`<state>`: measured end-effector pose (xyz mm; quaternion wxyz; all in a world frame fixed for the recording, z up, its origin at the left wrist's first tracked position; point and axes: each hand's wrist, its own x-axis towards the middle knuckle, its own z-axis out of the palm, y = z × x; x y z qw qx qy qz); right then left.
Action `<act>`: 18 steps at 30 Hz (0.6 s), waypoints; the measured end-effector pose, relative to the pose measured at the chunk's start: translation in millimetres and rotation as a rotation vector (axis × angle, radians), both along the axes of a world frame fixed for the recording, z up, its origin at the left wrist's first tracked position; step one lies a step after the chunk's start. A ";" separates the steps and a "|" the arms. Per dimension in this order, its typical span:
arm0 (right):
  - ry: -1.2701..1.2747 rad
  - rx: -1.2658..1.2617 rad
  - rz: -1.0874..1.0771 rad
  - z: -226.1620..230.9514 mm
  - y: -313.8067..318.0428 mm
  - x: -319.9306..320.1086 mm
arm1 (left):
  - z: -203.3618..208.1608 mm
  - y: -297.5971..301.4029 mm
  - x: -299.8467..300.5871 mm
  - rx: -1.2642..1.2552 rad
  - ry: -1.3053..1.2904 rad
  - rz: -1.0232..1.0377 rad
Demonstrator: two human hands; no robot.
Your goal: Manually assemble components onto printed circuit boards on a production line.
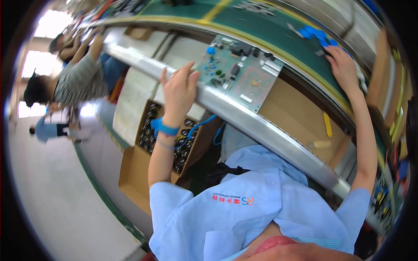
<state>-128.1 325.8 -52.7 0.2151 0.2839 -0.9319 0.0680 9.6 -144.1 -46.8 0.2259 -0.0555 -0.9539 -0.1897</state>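
Note:
A green circuit board [250,82] filled with components lies across the metal rail in front of me, tilted in the view. At its left edge is my left hand [180,89], fingers apart and nothing seen in them. A blue wrist strap [167,128] with a blue cord circles that wrist. Further right and beyond the board, my right hand [342,65] reaches over the green bench, fingers closed at a small dark part [320,53]. Next to those fingertips lies a cluster of blue disc-like components [311,33]. The right fingers are partly blurred.
The long metal rail [261,122] runs between me and the bench. Below the board, a cardboard surface [300,111] bears a yellow tool [327,124]. An open carton [150,145] of dark round parts stands left. Metal pieces [254,8] lie on the bench. Other people [78,82] work at far left.

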 end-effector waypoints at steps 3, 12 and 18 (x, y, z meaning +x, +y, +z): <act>-0.096 -0.041 -0.040 6.9 -2.7 2.9 | 9.1 27.8 9.2 0.008 -0.075 -0.135; -0.294 -0.231 -0.168 1.3 -9.1 -27.6 | 15.1 96.5 28.3 -0.060 -0.081 -0.413; -0.701 -0.301 -0.189 26.8 -7.3 -25.0 | 15.9 119.8 34.6 -0.048 -0.066 -0.561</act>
